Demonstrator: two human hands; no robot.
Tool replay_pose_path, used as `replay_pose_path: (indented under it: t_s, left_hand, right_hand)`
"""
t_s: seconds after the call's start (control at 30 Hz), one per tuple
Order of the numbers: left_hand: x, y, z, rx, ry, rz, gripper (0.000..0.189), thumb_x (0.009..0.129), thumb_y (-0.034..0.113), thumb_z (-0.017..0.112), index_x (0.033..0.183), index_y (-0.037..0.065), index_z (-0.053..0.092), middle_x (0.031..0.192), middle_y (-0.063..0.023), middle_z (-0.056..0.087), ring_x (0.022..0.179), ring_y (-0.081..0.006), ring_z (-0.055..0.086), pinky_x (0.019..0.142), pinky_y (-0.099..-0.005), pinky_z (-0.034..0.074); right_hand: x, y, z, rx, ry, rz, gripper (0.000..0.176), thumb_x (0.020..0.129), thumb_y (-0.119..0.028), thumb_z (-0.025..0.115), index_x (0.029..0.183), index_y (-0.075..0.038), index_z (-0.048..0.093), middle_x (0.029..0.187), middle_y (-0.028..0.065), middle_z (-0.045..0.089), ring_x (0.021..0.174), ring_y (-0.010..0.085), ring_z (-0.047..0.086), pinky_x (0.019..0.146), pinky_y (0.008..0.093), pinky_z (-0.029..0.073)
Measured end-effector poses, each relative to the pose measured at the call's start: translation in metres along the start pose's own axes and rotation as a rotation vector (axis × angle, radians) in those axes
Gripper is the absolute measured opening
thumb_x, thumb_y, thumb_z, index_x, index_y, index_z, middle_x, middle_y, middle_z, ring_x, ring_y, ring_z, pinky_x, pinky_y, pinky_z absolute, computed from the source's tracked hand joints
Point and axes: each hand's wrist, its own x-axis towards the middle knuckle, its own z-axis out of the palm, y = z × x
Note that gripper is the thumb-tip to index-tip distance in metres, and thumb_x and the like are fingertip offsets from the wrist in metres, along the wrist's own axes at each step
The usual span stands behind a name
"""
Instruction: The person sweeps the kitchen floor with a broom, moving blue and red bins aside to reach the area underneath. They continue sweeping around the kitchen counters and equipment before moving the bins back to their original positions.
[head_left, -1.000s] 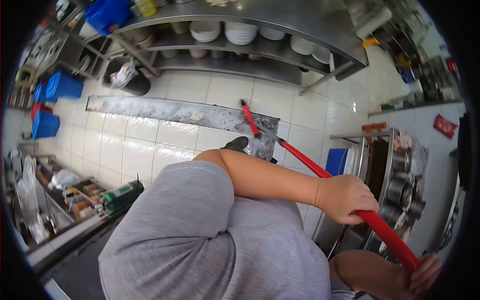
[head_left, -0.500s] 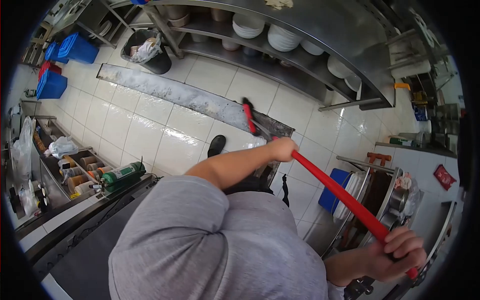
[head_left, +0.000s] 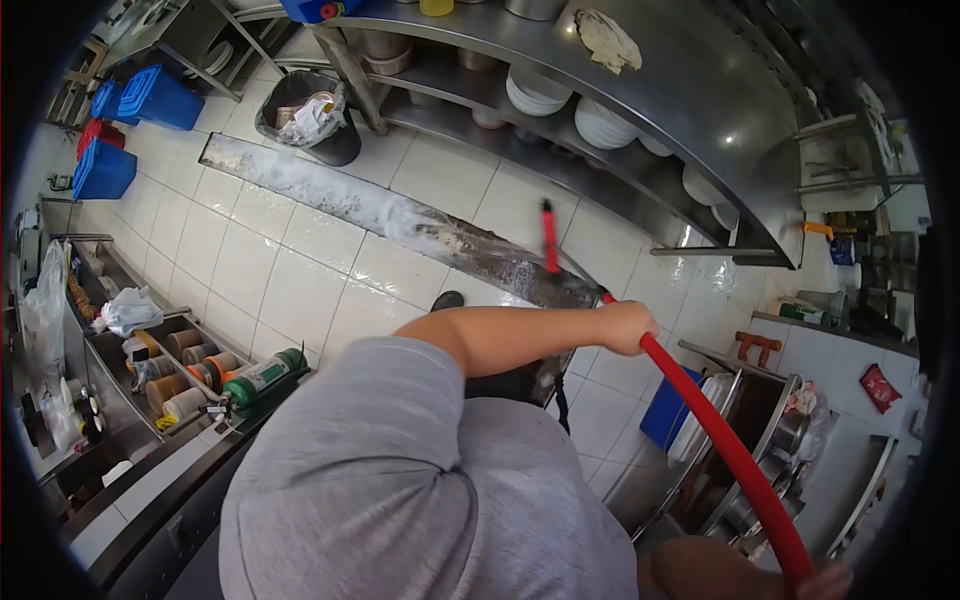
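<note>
A long red handle [head_left: 715, 425] runs down to the right across the view. My left hand [head_left: 628, 328] is closed round its upper part, with the arm stretched across in front of me. At the bottom right, my right hand [head_left: 822, 585] is at the handle's lower end, blurred and partly cut off by the frame edge. A red brush head [head_left: 549, 240] is at the far end, over the tiled floor beside a long floor strip [head_left: 400, 215]. White foam [head_left: 330, 190] covers much of the strip's left part; its right part looks dark and wet.
A steel table [head_left: 680, 90] with shelves of white bowls [head_left: 603, 125] stands ahead. A lined bin [head_left: 335, 145] is beside it. Blue tubs [head_left: 160, 98] stand at the left, a green cylinder [head_left: 265, 380] and containers at the lower left. A rack with pots [head_left: 790, 430] is at the right.
The brush head has moved right, off the strip. My left hand has moved right and slightly down, my right hand down. The view has shifted a little, and more dark strip shows.
</note>
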Motion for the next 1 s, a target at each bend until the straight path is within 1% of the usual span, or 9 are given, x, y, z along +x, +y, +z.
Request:
replay_pose_path:
  t_s: [0.07,0.1,0.23,0.3,0.67,0.8,0.87,0.9,1.0]
  left_hand:
    - [0.028,-0.047,0.002,-0.019,0.025,0.019,0.016,0.072,0.022,0.065,0.066,0.008,0.06,0.068,-0.0155,0.06,0.07,-0.0355,0.059,0.062,-0.0429,0.046]
    - [0.038,-0.089,0.01,0.023,0.054,0.046,0.018,0.073,0.024,0.065,0.067,0.008,0.06,0.068,-0.0161,0.059,0.071,-0.0355,0.059,0.062,-0.0425,0.046]
    - [0.034,-0.154,-0.018,0.036,0.255,-0.025,0.008,0.064,0.017,0.065,0.066,0.01,0.061,0.071,-0.0149,0.061,0.073,-0.0352,0.06,0.067,-0.0429,0.047]
    - [0.008,-0.157,-0.053,0.021,0.306,-0.053,0.038,0.075,0.032,0.066,0.056,0.003,0.052,0.064,-0.0192,0.054,0.065,-0.0394,0.054,0.059,-0.0444,0.043]
    - [-0.188,-0.132,-0.182,0.212,0.631,-0.336,0.031,0.071,0.03,0.07,0.058,0.005,0.057,0.064,-0.0171,0.057,0.065,-0.037,0.056,0.06,-0.0438,0.045]
    - [-0.166,-0.02,-0.165,-0.08,0.125,-0.287,0.012,0.064,0.023,0.066,0.062,0.011,0.063,0.059,-0.0115,0.059,0.058,-0.0305,0.059,0.056,-0.0389,0.047]
    - [-0.143,0.004,-0.127,-0.136,-0.041,0.054,0.025,0.068,0.029,0.069,0.06,0.007,0.058,0.055,-0.0125,0.056,0.054,-0.0314,0.056,0.053,-0.042,0.042]
    - [-0.132,0.01,-0.11,-0.225,-0.045,0.211,0.029,0.07,0.032,0.071,0.063,0.007,0.059,0.059,-0.0136,0.057,0.057,-0.0313,0.056,0.054,-0.042,0.042]
    - [-0.091,-0.045,-0.061,-0.151,-0.113,0.152,0.027,0.071,0.032,0.071,0.07,0.007,0.062,0.066,-0.0133,0.061,0.064,-0.0316,0.059,0.06,-0.0409,0.045]
  right_hand:
    - [-0.038,0.038,0.039,-0.05,-0.198,-0.009,0.026,0.088,-0.015,0.051,0.065,-0.003,0.046,0.055,0.0062,0.044,0.046,0.0155,0.044,0.046,0.027,0.039]
    - [-0.052,0.058,0.036,-0.328,-0.78,0.053,0.028,0.084,-0.018,0.06,0.066,0.0,0.048,0.057,0.0115,0.052,0.052,0.0224,0.054,0.052,0.0345,0.049]
    - [-0.077,0.079,0.12,0.04,-0.507,0.278,0.042,0.072,-0.031,0.073,0.072,-0.003,0.042,0.068,0.009,0.053,0.06,0.0223,0.058,0.059,0.0382,0.054]
    - [-0.071,0.067,0.137,0.03,-0.199,0.326,0.046,0.079,-0.037,0.065,0.069,-0.005,0.035,0.062,0.0076,0.048,0.053,0.0193,0.054,0.053,0.0376,0.053]
    - [-0.026,0.047,0.161,0.422,-0.095,0.464,0.021,0.093,-0.015,0.048,0.073,-0.01,0.043,0.064,0.0021,0.04,0.058,0.0126,0.041,0.058,0.0273,0.039]
    - [0.032,-0.011,0.151,0.958,-0.394,0.158,0.031,0.096,-0.032,0.036,0.071,-0.014,0.041,0.052,-0.0057,0.038,0.043,0.0068,0.041,0.044,0.0226,0.041]
    - [0.054,-0.047,0.169,1.583,0.483,-0.187,0.029,0.093,-0.029,0.04,0.074,-0.01,0.049,0.057,-0.0017,0.047,0.049,0.011,0.049,0.05,0.0245,0.045]
    - [0.05,-0.053,0.177,1.588,0.472,-0.188,0.029,0.093,-0.029,0.04,0.074,-0.01,0.049,0.057,-0.0017,0.047,0.049,0.011,0.049,0.05,0.0245,0.045]
    - [0.028,-0.056,0.196,2.368,2.175,-0.742,0.027,0.09,-0.026,0.044,0.073,-0.006,0.053,0.06,0.0033,0.054,0.052,0.0157,0.054,0.054,0.0275,0.049]
